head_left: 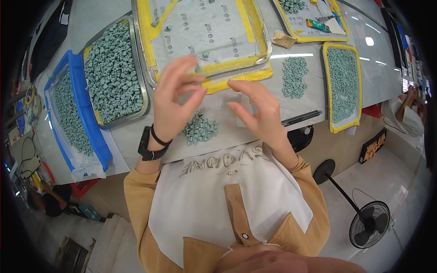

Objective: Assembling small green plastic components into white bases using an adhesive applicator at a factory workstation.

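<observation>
My left hand hovers over the near edge of the large tray, its fingers apart and slightly blurred, with no held thing visible. Just off its fingertips shows a small blurred greenish stone; I cannot tell whether it touches them. Under that hand, a small pile of blue-green stones lies on the table. To its right, my right hand has thumb and forefinger apart with nothing seen between them. The large metal tray has yellow tape and printed paper lining it, with a few stones scattered inside.
At left stand a metal tray and a blue bin, both full of stones. Rightward lie a loose stone patch, black tweezers and a yellow-edged tray of stones. A black fan stands on the floor.
</observation>
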`<state>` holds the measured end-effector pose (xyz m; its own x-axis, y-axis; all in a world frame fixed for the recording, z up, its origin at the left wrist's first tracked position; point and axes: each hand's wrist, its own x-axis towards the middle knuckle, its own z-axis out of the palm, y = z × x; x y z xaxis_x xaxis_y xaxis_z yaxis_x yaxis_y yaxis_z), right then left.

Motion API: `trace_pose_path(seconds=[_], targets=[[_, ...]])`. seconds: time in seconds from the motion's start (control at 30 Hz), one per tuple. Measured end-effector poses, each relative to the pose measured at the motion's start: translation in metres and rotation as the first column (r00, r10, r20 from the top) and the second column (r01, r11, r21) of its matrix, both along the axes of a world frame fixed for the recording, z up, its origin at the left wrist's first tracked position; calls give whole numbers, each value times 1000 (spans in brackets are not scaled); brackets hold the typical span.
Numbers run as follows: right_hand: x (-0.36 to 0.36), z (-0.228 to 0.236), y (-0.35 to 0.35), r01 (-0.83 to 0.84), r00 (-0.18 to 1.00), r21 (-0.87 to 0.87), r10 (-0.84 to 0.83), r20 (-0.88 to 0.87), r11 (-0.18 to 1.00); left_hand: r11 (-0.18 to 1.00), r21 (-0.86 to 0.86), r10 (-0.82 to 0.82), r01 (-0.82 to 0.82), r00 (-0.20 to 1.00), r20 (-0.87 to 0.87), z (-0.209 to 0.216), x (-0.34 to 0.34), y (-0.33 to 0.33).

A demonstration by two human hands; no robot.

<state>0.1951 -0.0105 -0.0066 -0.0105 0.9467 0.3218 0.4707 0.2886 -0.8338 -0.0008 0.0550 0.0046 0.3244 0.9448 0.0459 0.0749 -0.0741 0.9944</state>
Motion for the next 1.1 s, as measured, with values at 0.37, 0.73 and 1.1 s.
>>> trace_pose_path(seconds=[0.37, 0.73, 1.1], targets=[[24, 5, -23, -133, 842, -396, 315, 439, 909, 852, 200, -216, 484, 673, -707, -16, 6, -52], [17, -5, -47, -84, 852, 304, 226, -471, 949, 688, -486, -54, 539, 706, 706, 1, -12, -51], [7, 11, -26, -219, 892, 364, 337, -302, 905, 676, -515, -79, 527, 747, 661, -10, -5, -55]])
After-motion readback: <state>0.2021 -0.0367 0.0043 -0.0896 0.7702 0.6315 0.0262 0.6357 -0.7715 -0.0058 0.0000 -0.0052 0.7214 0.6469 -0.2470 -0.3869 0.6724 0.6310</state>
